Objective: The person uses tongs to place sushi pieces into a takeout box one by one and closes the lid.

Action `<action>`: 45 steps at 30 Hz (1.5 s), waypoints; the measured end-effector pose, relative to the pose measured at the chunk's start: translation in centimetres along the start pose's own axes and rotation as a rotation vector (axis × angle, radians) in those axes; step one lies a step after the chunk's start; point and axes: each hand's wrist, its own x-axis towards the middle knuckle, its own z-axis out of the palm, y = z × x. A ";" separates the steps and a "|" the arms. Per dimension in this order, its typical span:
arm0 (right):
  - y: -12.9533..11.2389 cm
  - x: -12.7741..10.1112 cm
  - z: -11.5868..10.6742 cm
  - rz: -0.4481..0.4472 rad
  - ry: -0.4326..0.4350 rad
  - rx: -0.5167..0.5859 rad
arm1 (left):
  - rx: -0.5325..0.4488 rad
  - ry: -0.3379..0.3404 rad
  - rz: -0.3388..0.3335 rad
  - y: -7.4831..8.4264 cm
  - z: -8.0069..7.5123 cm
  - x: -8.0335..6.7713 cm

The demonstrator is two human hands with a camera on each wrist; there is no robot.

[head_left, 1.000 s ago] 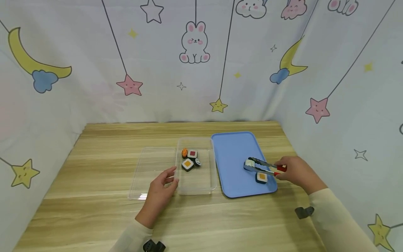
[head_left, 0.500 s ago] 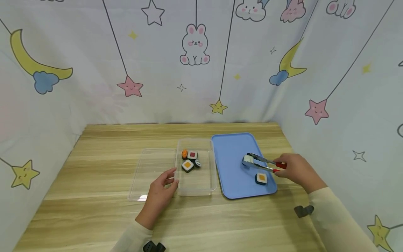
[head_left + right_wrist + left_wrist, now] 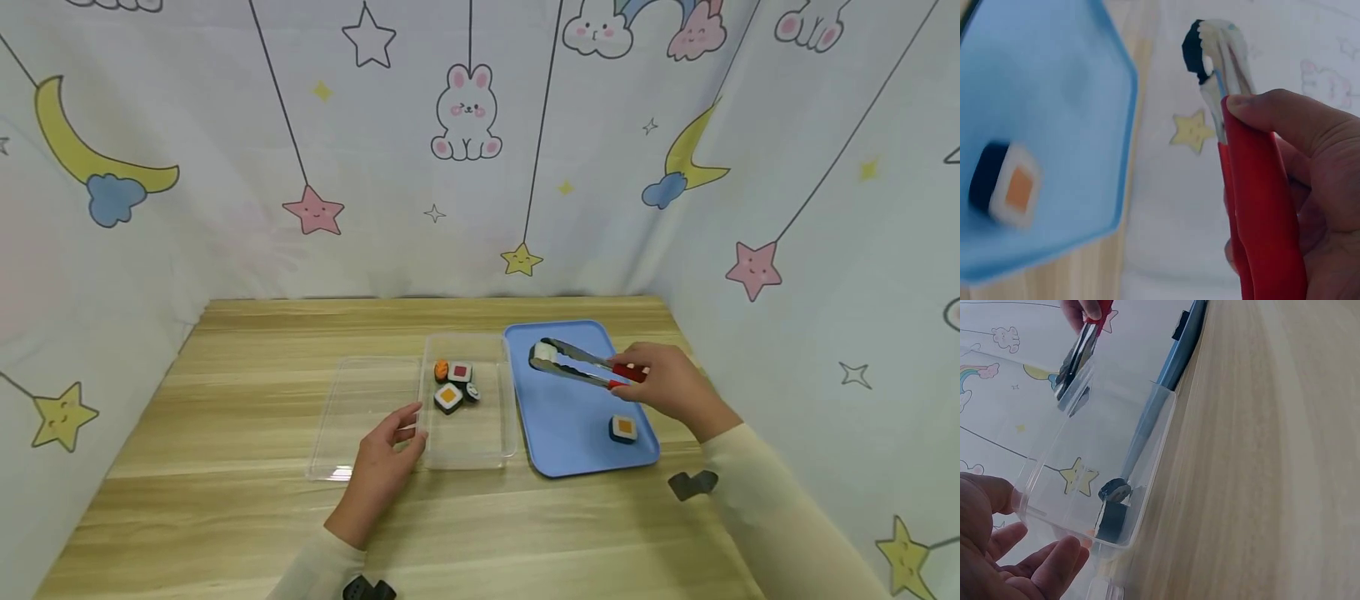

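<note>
My right hand (image 3: pixel 670 385) grips red-handled metal tongs (image 3: pixel 581 358). Their tips pinch a toy sushi roll (image 3: pixel 543 353), white with a dark side, above the far left part of the blue tray (image 3: pixel 547 458). In the right wrist view, the thumb presses along the red handle (image 3: pixel 1260 206). My left hand (image 3: pixel 386 458) touches the left side of a clear plastic box (image 3: pixel 468 458), loosely bent fingers (image 3: pixel 1060 565) against its wall. Inside the box sit several toy sushi pieces, among them an orange-topped one (image 3: pixel 441 371) and a yellow-centred roll (image 3: pixel 448 397).
Another yellow-centred sushi roll (image 3: pixel 622 428) lies at the tray's near right corner. A clear lid (image 3: pixel 363 408) lies on the wooden table (image 3: pixel 225 467), left of the box. A patterned curtain (image 3: pixel 375 258) hangs behind the table and along its sides.
My right hand has lifted the tongs and the pinched sushi roll and carried them left and away across the tray. The left hand has stayed at the box.
</note>
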 end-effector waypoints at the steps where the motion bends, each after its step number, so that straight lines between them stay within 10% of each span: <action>1: -0.6 0.4 0.3 -0.020 -0.002 0.005 | -0.001 0.000 0.001 0.0 0.0 0.0; 14: -8.5 4.6 6.2 -0.320 -0.218 -0.151 | 0.003 0.006 0.029 -0.1 0.3 0.2; 25: -10.7 6.3 8.0 -0.363 -0.311 -0.272 | 0.006 0.004 0.026 0.3 0.3 0.2; 36: -9.8 5.7 6.5 -0.299 -0.259 -0.221 | 0.005 0.012 0.029 0.1 0.2 0.0; 45: -3.6 2.2 2.0 -0.116 -0.092 -0.108 | 0.020 0.017 0.016 -0.2 0.1 0.0</action>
